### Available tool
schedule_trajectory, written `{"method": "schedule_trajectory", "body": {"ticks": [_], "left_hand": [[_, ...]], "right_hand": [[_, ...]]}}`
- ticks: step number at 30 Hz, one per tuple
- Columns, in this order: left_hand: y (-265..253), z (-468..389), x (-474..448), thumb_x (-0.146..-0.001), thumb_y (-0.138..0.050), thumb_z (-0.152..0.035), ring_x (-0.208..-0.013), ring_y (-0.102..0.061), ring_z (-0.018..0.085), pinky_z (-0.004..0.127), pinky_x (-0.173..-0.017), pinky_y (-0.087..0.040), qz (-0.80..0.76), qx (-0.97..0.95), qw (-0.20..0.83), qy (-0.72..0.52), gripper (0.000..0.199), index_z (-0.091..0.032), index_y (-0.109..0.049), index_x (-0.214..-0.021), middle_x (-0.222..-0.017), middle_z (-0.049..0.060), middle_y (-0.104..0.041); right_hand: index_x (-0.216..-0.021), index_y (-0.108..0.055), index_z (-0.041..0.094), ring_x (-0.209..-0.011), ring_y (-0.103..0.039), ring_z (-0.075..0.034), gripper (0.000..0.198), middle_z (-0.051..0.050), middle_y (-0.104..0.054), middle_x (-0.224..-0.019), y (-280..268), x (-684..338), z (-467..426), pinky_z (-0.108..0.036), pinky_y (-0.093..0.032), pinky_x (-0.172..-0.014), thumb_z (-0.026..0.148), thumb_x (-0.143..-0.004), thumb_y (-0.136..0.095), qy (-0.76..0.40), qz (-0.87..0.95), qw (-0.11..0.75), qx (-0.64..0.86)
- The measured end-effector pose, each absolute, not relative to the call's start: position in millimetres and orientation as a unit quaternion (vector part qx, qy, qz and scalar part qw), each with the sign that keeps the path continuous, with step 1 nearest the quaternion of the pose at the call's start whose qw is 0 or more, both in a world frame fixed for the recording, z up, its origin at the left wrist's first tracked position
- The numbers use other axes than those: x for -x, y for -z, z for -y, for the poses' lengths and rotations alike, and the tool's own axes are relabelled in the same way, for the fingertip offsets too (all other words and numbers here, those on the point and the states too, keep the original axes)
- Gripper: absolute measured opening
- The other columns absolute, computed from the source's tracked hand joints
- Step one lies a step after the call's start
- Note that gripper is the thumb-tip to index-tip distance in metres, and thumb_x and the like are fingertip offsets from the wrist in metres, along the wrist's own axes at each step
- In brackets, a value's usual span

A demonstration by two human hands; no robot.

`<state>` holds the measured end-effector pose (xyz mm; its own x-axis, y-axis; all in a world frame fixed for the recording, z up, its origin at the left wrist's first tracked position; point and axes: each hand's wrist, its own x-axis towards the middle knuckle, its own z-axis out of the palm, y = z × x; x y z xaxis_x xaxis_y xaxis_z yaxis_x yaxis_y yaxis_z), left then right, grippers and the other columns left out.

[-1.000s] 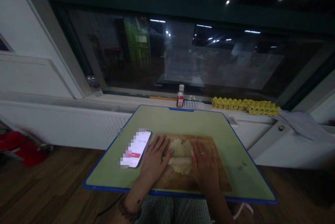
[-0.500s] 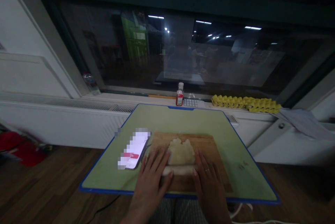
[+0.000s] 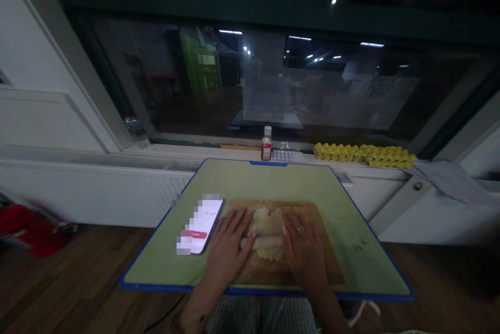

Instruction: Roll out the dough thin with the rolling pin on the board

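A flat, pale sheet of dough with a ragged edge lies on a wooden board. Across it rests a light rolling pin, dough showing both beyond it and on my side. My left hand lies over the pin's left end, fingers stretched forward and the thumb along the near side. Over the right end lies my right hand, its fingers extended and a ring on one of them. Both palms hide the ends of the pin.
A lit phone lies left of the board on the green, blue-edged table. Behind, on the sill, stand a small red-labelled bottle and yellow egg cartons. A clear bottle stands at the left of the window.
Both hands and the rolling pin have moved forward, away from me, over the dough. A strip of dough now shows on the near side of the pin.
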<state>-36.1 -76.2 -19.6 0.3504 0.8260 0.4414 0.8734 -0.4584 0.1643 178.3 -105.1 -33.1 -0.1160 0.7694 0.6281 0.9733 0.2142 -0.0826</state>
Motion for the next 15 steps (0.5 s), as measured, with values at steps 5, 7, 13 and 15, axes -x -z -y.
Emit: {"method": "schedule_trajectory", "body": {"ticks": [5, 7, 13, 15], "left_hand": [[23, 101, 40, -0.098, -0.046, -0.038, -0.137, -0.044, 0.027, 0.049, -0.109, -0.040, 0.492, 0.835, 0.056, 0.241, 0.046, -0.026, -0.051, -0.142, -0.150, 0.003, -0.048], [25, 110, 42, -0.098, -0.047, -0.038, -0.138, -0.042, 0.027, 0.049, -0.110, -0.038, 0.484, 0.841, 0.066, 0.233, 0.048, -0.027, -0.047, -0.145, -0.152, 0.002, -0.046], [31, 128, 42, -0.098, -0.048, -0.037, -0.143, -0.034, 0.024, 0.047, -0.120, -0.019, 0.468, 0.845, 0.115, 0.232, 0.058, -0.025, -0.034, -0.153, -0.153, 0.003, -0.044], [33, 129, 40, -0.098, -0.048, -0.039, -0.144, -0.032, 0.024, 0.048, -0.121, -0.009, 0.468, 0.843, 0.131, 0.232, 0.059, -0.024, -0.032, -0.153, -0.153, 0.003, -0.043]], "right_hand": [[-0.144, -0.046, 0.019, -0.140, -0.038, -0.022, 0.046, -0.008, -0.048, -0.148, 42, -178, 129, -0.044, -0.030, -0.113, 0.031, -0.100, -0.039, 0.176, 0.723, 0.280, 0.607], [-0.146, -0.041, 0.019, -0.143, -0.032, -0.023, 0.048, -0.008, -0.042, -0.153, 46, -178, 139, -0.045, -0.028, -0.115, 0.033, -0.100, -0.039, 0.178, 0.724, 0.280, 0.604], [-0.150, -0.034, 0.018, -0.146, -0.026, -0.024, 0.053, -0.008, -0.035, -0.156, 50, -177, 155, -0.047, -0.022, -0.117, 0.039, -0.101, -0.038, 0.174, 0.730, 0.263, 0.606], [-0.151, -0.032, 0.018, -0.146, -0.026, -0.024, 0.054, -0.008, -0.035, -0.156, 50, -176, 156, -0.047, -0.021, -0.117, 0.040, -0.102, -0.037, 0.174, 0.731, 0.261, 0.605]]}}
